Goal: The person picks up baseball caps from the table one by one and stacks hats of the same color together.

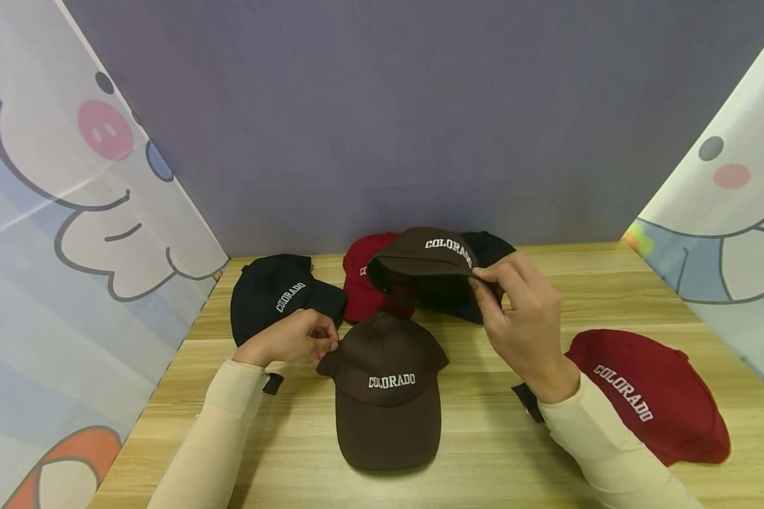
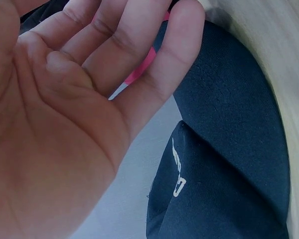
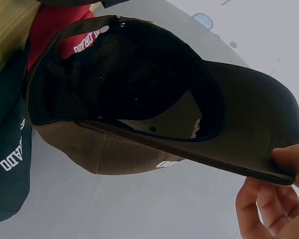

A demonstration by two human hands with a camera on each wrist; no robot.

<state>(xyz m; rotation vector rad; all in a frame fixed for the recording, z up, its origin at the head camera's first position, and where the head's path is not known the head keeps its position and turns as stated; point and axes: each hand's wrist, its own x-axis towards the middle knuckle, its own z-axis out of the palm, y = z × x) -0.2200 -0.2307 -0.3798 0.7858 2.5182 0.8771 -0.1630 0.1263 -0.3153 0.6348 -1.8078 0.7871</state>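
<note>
My right hand (image 1: 524, 322) pinches the visor edge of a brown baseball cap (image 1: 420, 244), thumb against fingers. That cap is raised over the back row; the right wrist view shows its dark hollow inside and the visor (image 3: 259, 114). A second brown baseball cap (image 1: 382, 353) lies on the table, visor toward me, white COLORADO lettering up. At its left edge, the fingertips of my left hand (image 1: 295, 338) pinch the fabric; the exact contact is partly hidden. Just behind that hand lies a black cap (image 1: 261, 300), whose visor (image 2: 229, 84) fills the left wrist view.
Behind the raised cap are a red cap (image 1: 359, 297) and a dark cap (image 1: 492, 246), both partly covered. Another red cap (image 1: 649, 396) lies at the right, beside my right forearm. A grey wall (image 1: 382, 127) closes the back of the wooden table (image 1: 483, 452); printed cartoon panels flank it.
</note>
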